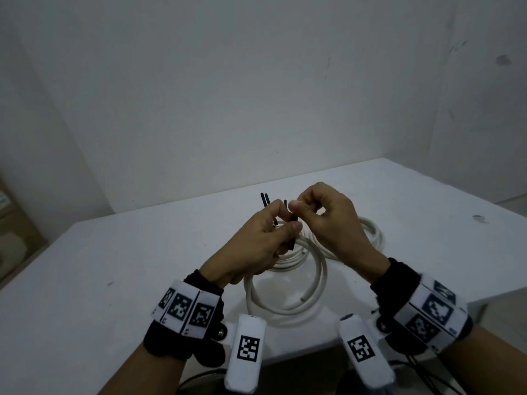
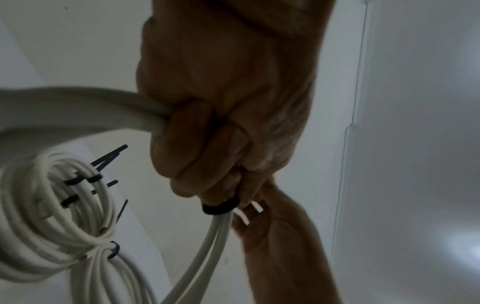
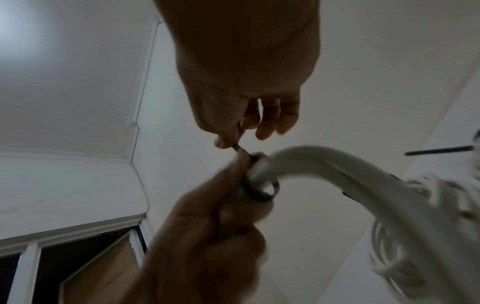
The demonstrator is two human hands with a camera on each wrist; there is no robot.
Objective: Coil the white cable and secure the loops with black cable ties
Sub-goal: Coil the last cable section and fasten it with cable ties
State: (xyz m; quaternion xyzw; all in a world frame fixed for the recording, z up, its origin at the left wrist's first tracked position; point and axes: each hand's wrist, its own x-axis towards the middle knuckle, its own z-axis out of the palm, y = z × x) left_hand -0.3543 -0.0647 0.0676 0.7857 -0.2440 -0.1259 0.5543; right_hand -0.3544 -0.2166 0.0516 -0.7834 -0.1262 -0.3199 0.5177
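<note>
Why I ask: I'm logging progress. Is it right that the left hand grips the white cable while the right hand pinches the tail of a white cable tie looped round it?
Not quite: the cable tie is black, as the right wrist view shows. The left hand does grip the white cable, and the right hand pinches the tie's tail.

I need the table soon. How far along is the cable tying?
Done: the white cable is coiled, with several black cable ties already on. In hand: left hand grips the loops while right hand pinches the new tie's tail. Left: tightening it.
</note>
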